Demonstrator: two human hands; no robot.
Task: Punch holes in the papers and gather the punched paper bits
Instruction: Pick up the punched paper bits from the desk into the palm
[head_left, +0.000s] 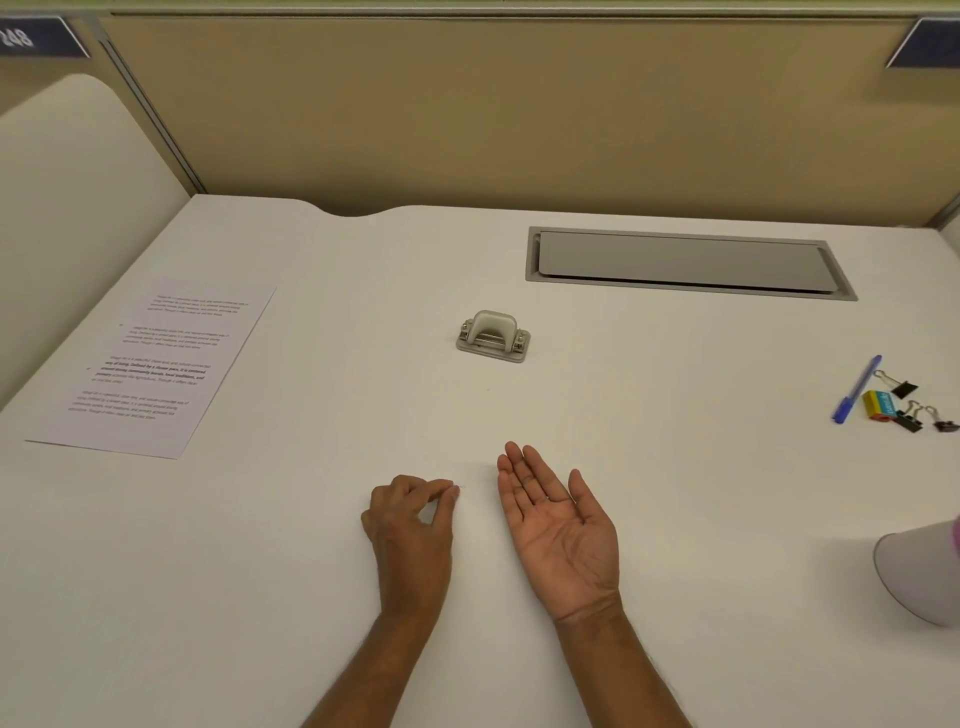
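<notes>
1. Head view, the task's things. The hole punch (493, 336) stands near the middle of the white desk (623, 467), and its slot looks empty. The printed paper (150, 369) lies flat at 9 o'clock from the punch, well apart from it, near the left edge of the desk.
2. Head view, the hands. Both are at 6 o'clock from the punch.
   - The left hand (410, 525) is knuckles up, with thumb and forefinger closed together at the tips, low over the desk. It seems to pinch a paper bit (457, 487), but the bit is white on white and too small for me to be sure.
   - The right hand (561, 525) is at 3 o'clock from the left one. It is palm up with fingers straight and together, held wide like a small tray. I see nothing in the palm.
3. Head view, other things. At 3 o'clock from the punch, near the right edge, lie a blue pen (857, 389) and black binder clips (909, 418). A grey cable lid (685, 262) is at 1 o'clock.
4. Handling, as I judge it.
   - The bits are very light and thin, so breath or a quick move can scatter them. It is better to lift each one with the fingertip pads, or to sweep them into the waiting palm.
   - The paper is thin and bends easily, so it should be held by one edge.
   - The punch looks stiff and heavy enough to stay in place when its top lever is pressed.
</notes>
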